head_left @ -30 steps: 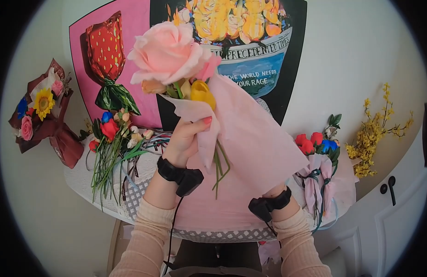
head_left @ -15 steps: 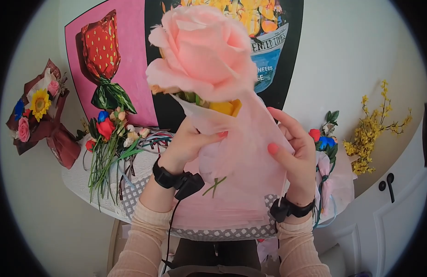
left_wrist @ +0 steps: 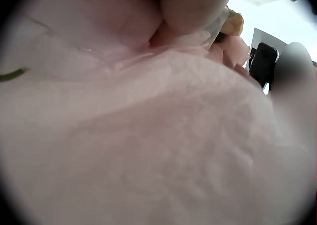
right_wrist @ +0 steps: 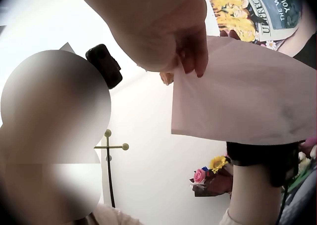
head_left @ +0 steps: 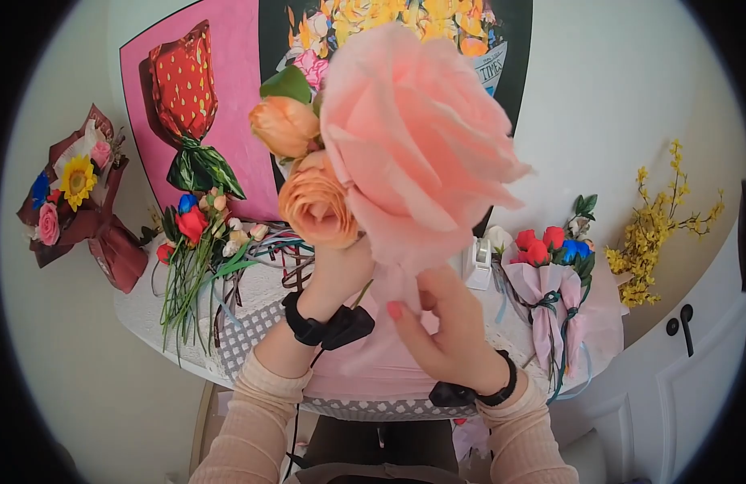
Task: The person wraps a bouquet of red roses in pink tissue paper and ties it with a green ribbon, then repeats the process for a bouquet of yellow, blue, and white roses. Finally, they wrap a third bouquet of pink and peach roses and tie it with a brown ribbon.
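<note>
A large pink rose (head_left: 421,137) fills the middle of the head view, with an orange ranunculus (head_left: 318,202) and an orange bud (head_left: 284,126) at its left. Below the blooms the left hand (head_left: 341,274) grips the wrapped stems, its fingers largely hidden by the flowers. The right hand (head_left: 450,331) pinches pink paper (head_left: 397,282) just under the rose. In the right wrist view, that hand (right_wrist: 171,37) holds the edge of the paper sheet (right_wrist: 237,96). Pink paper (left_wrist: 163,136) covers most of the left wrist view, with fingers (left_wrist: 193,9) above it.
Loose flowers (head_left: 187,266) and ribbons (head_left: 288,250) lie at the table's left. A tape dispenser (head_left: 478,262) and small wrapped bouquets (head_left: 550,298) are on the right. A maroon-wrapped bouquet (head_left: 107,242) is at far left, yellow branches (head_left: 635,250) at far right. Pink paper (head_left: 349,383) lies at the front.
The bouquet has turned and come nearer the head camera, bringing the orange blooms into view and hiding the yellow flower. The right hand has moved from the paper's right side in toward the stems.
</note>
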Demonstrator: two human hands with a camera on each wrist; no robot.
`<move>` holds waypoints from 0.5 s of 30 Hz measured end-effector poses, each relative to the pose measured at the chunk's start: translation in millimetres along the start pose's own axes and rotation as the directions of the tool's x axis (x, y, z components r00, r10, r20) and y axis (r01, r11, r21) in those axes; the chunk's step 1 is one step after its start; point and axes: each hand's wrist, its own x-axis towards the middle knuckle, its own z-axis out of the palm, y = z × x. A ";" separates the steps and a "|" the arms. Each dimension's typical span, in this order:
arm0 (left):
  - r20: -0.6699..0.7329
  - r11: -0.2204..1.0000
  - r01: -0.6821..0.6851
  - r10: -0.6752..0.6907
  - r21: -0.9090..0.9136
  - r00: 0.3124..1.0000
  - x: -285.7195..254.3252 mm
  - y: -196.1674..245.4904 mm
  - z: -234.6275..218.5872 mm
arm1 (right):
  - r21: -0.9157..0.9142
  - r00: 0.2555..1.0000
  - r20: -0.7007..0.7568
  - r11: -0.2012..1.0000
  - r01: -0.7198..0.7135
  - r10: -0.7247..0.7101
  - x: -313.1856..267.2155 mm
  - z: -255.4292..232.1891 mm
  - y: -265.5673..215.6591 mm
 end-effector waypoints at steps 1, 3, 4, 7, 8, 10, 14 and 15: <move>-0.001 1.000 0.002 -0.002 0.005 1.000 1.9 8.4 -2.2 | 0.098 1.000 0.016 0.995 -0.021 0.019 -0.8 3.7 1.5; 0.072 0.710 0.409 -0.454 -0.573 0.888 6.4 22.8 -4.6 | 0.274 0.996 -0.026 0.957 0.092 -0.089 -2.6 0.2 10.0; 0.082 0.598 0.500 -0.587 -0.626 0.805 19.6 25.1 -9.1 | 0.430 0.979 -0.086 0.879 0.204 -0.185 -3.2 -5.7 13.8; 0.266 0.110 0.340 -0.421 -0.934 0.867 22.8 58.7 -38.4 | 0.552 0.921 -0.287 0.740 0.385 -0.265 9.4 -27.0 24.2; 0.263 0.113 0.339 -0.424 -0.934 0.867 25.6 53.7 -40.2 | 0.570 0.947 -0.319 0.793 0.215 -0.028 11.1 -30.2 23.9; 0.467 -0.151 0.464 0.017 -0.873 0.884 34.5 40.1 -40.5 | 0.596 0.916 -0.341 0.802 0.037 0.211 12.6 -27.1 26.5; 0.441 0.053 0.442 -0.033 -0.896 0.897 33.1 41.1 -39.0 | 0.482 0.959 0.165 0.830 -0.281 0.230 10.8 8.0 39.5; 0.429 0.122 0.432 -0.047 -0.894 0.902 33.3 41.9 -38.5 | 0.316 0.956 0.224 0.914 -0.255 0.189 9.9 14.9 40.7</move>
